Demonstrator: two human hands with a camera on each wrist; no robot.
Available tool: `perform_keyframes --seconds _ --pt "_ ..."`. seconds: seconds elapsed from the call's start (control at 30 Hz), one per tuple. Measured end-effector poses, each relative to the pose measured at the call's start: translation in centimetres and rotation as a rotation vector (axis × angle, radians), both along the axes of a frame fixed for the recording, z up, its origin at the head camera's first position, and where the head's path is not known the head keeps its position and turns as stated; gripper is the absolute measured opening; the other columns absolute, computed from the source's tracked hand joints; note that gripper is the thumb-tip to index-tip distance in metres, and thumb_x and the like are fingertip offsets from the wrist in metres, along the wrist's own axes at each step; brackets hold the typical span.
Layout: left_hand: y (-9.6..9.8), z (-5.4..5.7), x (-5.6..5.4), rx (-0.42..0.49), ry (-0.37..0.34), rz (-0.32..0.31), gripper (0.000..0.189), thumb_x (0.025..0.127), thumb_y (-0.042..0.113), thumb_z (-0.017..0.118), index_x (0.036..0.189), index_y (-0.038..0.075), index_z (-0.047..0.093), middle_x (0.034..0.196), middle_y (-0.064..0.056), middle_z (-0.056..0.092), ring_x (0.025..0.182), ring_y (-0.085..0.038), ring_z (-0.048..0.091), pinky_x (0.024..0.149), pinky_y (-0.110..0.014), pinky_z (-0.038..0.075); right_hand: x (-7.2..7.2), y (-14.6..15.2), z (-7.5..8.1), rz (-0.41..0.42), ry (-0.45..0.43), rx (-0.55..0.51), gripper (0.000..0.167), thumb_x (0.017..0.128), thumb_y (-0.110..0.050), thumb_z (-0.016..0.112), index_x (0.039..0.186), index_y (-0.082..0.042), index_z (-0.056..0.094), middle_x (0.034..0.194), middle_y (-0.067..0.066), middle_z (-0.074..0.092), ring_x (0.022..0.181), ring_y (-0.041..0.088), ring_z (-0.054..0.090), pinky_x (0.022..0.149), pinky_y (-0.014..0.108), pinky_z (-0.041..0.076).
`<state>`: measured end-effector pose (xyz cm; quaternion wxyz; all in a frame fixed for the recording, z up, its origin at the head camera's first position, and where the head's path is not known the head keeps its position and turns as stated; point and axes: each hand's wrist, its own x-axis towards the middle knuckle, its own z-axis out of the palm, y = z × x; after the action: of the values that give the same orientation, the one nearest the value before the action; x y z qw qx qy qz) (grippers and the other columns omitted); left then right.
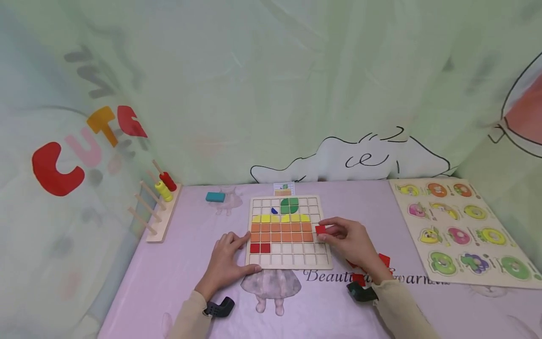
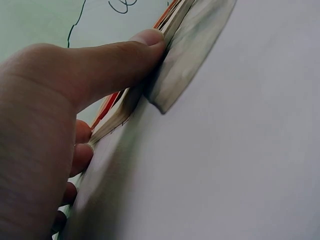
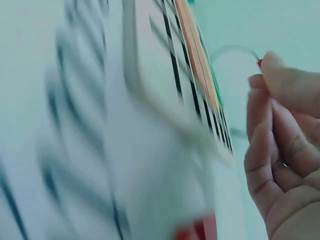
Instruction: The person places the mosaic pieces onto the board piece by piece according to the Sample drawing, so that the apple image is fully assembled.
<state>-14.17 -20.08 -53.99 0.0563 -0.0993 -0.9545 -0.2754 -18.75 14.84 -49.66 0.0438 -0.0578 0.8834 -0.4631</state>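
Observation:
A wooden grid board lies on the table, filled with green leaf-like tiles, one small blue tile, a yellow row and two orange rows. Two red tiles sit at the left of the row below the orange. My left hand holds the board's near left corner, thumb along the near edge and fingers at the left side. Between thumb and fingers, my right hand pinches a red square tile over the board's right side; only a sliver of it shows in the right wrist view.
Loose red tiles lie around my right wrist. A small pattern card touches the board's far side. Farther left are a teal block and a wooden peg stand with yellow and red pieces. A fruit puzzle board lies on the right.

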Motion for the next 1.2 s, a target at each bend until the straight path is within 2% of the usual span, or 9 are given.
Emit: perform_keyframes --seconds 0.13,0.3,0.47,0.67,0.87,1.2 --pt "0.0 -0.1 -0.1 -0.009 -0.002 0.001 0.097 0.069 0.057 0.095 0.150 0.016 0.062 0.097 0.008 0.046 0.095 -0.009 0.039 0.084 -0.032 0.034 0.7 -3.0 0.1 0.045 -0.062 -0.032 0.036 0.092 -0.019 0.085 0.126 -0.014 0.076 0.097 -0.001 0.078 0.086 0.015 0.068 0.077 0.021 0.054" --pt "0.2 -0.2 -0.2 -0.015 0.004 -0.006 0.097 0.069 0.059 0.095 0.151 0.017 0.062 0.098 0.007 0.047 0.095 -0.009 0.039 0.083 -0.032 0.034 1.2 -6.6 0.0 0.133 0.019 -0.015 0.028 0.085 -0.014 0.089 0.112 -0.012 0.081 0.088 -0.004 0.070 0.079 0.013 0.061 0.070 0.022 0.052" --pt "0.5 -0.4 -0.3 -0.003 -0.006 -0.018 0.097 0.070 0.060 0.094 0.151 0.017 0.062 0.098 0.007 0.047 0.097 -0.009 0.040 0.083 -0.032 0.034 1.4 -8.7 -0.4 0.169 0.090 0.121 0.025 0.081 -0.014 0.093 0.104 -0.015 0.084 0.083 -0.007 0.064 0.074 0.011 0.051 0.066 0.024 0.043" --pt "0.6 -0.4 -0.4 -0.009 -0.009 -0.028 0.098 0.070 0.060 0.094 0.152 0.017 0.061 0.099 0.008 0.047 0.096 -0.009 0.040 0.084 -0.032 0.034 1.7 -9.8 -0.5 0.185 0.134 0.231 0.026 0.079 -0.015 0.094 0.103 -0.015 0.083 0.081 -0.005 0.062 0.070 0.011 0.048 0.062 0.026 0.040" --pt "0.4 -0.1 -0.4 -0.022 -0.021 -0.018 0.097 0.070 0.061 0.094 0.151 0.018 0.062 0.098 0.009 0.046 0.095 -0.009 0.039 0.083 -0.031 0.033 1.4 -10.2 -0.5 0.162 0.142 0.232 0.027 0.078 -0.016 0.095 0.101 -0.016 0.080 0.084 -0.007 0.067 0.069 0.010 0.048 0.064 0.027 0.041" --pt "-0.1 0.1 -0.3 -0.031 -0.042 0.000 0.098 0.070 0.060 0.094 0.152 0.018 0.060 0.099 0.007 0.046 0.095 -0.010 0.039 0.084 -0.032 0.033 0.9 -10.8 -0.7 0.166 0.143 0.223 0.016 0.083 -0.018 0.091 0.095 -0.019 0.080 0.080 -0.012 0.065 0.068 0.010 0.048 0.063 0.026 0.040"
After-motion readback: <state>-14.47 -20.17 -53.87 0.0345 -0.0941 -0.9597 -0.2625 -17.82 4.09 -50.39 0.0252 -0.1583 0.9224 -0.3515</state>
